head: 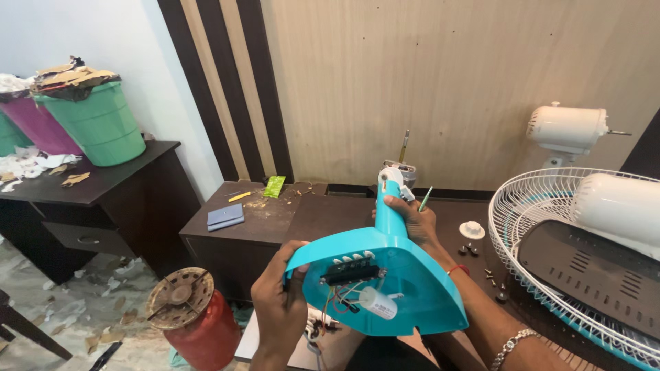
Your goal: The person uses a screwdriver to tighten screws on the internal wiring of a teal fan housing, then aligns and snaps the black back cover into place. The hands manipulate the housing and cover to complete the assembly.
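Both hands hold a teal fan base [405, 275] tilted up over the desk [309, 213], open underside with wires and a white capacitor [377, 303] facing the camera. Left hand [280, 302] closed on the base rim, right hand [416, 223] wrapped round its neck. White fan grille [529, 227] lies just right, screws [481, 264] and white knob [471, 229] behind, red cylinder [199, 330] on floor at left

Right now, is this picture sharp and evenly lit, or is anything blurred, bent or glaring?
Head view: even, soft light with no hard shadows; the turquoise fan base in both hands is sharp, its small wires slightly soft. The white fan grille bows at the right edge from the wide lens. The white motor housing looks bright, nearly washed out.
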